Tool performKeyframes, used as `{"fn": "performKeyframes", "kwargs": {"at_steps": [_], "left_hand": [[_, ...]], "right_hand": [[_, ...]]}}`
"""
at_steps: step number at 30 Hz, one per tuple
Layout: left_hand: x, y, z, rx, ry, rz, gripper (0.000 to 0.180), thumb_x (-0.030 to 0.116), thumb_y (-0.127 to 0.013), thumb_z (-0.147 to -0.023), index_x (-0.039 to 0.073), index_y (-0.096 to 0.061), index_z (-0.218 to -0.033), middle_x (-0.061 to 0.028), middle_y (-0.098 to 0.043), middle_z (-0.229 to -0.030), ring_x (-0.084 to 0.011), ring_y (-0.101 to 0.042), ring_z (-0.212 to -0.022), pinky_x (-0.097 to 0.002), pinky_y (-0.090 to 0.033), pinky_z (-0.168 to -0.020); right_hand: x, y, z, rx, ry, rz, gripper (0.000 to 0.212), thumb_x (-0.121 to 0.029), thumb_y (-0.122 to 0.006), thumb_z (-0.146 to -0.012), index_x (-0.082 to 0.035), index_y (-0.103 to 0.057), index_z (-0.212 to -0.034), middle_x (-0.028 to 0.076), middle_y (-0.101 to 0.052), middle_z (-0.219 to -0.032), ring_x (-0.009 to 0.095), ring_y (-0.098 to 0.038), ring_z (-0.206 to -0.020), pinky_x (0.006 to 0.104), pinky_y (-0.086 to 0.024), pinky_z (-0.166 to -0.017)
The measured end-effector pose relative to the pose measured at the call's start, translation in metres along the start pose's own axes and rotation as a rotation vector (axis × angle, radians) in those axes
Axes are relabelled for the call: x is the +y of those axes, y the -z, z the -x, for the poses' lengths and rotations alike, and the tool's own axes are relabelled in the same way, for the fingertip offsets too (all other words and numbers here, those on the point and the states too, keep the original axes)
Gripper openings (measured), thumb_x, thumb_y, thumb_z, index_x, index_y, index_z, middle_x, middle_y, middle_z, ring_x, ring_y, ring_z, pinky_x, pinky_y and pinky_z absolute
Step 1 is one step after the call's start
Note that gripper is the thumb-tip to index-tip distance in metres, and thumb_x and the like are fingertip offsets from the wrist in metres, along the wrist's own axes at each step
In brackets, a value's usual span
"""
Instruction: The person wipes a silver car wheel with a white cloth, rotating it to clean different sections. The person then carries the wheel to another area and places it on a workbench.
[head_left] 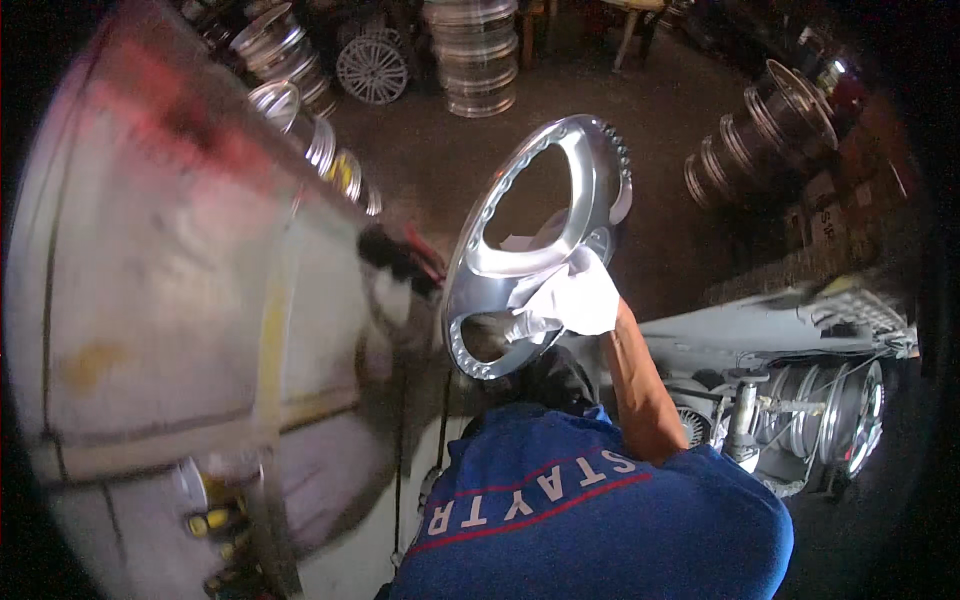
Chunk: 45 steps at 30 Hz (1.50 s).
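Observation:
A shiny silver wheel face (478, 288), with large openings and a line of small holes round its rim, stands tilted in front of my chest. My right hand (607, 300) presses a crumpled white cloth (575, 297) against its middle. The cloth wraps over my fingers and hides most of them. My left hand does not show; the wheel face and my body could be covering it. Beside the wheel's left edge is a dark and red object (402, 255), too blurred to name.
A large stained pale panel (180, 300) fills the left side. Stacked silver rims (470, 55) stand at the back, with a spoked wheel (373, 68) beside them. More rims (745, 150) lean at the far right. A machine holding a rim (815, 410) is at my right.

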<state>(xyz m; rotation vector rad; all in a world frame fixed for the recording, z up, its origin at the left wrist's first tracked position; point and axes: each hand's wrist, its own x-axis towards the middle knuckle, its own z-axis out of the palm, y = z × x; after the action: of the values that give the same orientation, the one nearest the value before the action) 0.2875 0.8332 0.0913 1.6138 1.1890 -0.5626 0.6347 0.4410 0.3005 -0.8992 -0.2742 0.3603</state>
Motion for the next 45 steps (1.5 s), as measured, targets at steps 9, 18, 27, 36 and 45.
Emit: {"fn": "performKeyframes", "kwargs": {"at_steps": [9,18,27,36,45], "left_hand": [[0.206,-0.117,-0.097,-0.082,-0.164,0.084,0.029,0.026,-0.063,-0.103,-0.001,-0.070,-0.111,-0.0131,-0.073,-0.090,-0.0222,-0.070,-0.075,-0.0388,-0.056,-0.065],[0.300,-0.246,-0.104,0.056,0.226,0.198,0.029,0.026,-0.064,-0.103,-0.001,-0.070,-0.112,-0.0134,-0.073,-0.091,-0.0221,-0.070,-0.075,-0.0384,-0.056,-0.065],[0.444,-0.297,-0.177,0.142,0.272,0.450,0.029,0.026,-0.064,-0.103,-0.001,-0.070,-0.112,-0.0136,-0.074,-0.092,-0.0220,-0.071,-0.075,-0.0380,-0.056,-0.065],[0.613,-0.273,-0.326,0.190,0.303,0.656,0.029,0.026,-0.065,-0.102,-0.001,-0.070,-0.112,-0.0139,-0.074,-0.093,-0.0219,-0.071,-0.076,-0.0375,-0.056,-0.064],[0.805,-0.187,-0.448,0.190,0.312,0.729,0.029,0.025,-0.065,-0.102,-0.001,-0.071,-0.113,-0.0141,-0.074,-0.094,-0.0218,-0.072,-0.076,-0.0371,-0.056,-0.064]], "right_hand": [[-0.055,0.123,-0.162,0.247,-0.025,0.183,0.039,-0.025,-0.073,-0.094,0.012,-0.075,-0.106,0.019,-0.078,-0.090,0.023,-0.077,-0.081,0.0280,-0.059,-0.067],[-0.049,0.349,-0.363,-0.097,-0.273,-0.079,0.065,-0.040,-0.048,-0.107,0.020,-0.061,-0.127,0.031,-0.072,-0.117,0.031,-0.076,-0.093,0.0375,-0.063,-0.080],[-0.062,0.301,-0.582,-0.077,-0.080,0.902,0.062,-0.051,-0.059,-0.103,0.005,-0.061,-0.130,0.023,-0.077,-0.098,0.031,-0.075,-0.079,0.0434,-0.063,-0.075],[-0.013,0.254,-0.886,-0.227,0.146,0.984,0.057,-0.043,-0.066,-0.096,0.007,-0.063,-0.121,0.022,-0.075,-0.090,0.028,-0.072,-0.072,0.0414,-0.061,-0.069],[0.065,0.199,-1.143,-0.336,-0.261,0.056,0.047,-0.034,-0.063,-0.097,0.010,-0.065,-0.112,0.024,-0.072,-0.087,0.028,-0.070,-0.067,0.0400,-0.060,-0.061]]}}
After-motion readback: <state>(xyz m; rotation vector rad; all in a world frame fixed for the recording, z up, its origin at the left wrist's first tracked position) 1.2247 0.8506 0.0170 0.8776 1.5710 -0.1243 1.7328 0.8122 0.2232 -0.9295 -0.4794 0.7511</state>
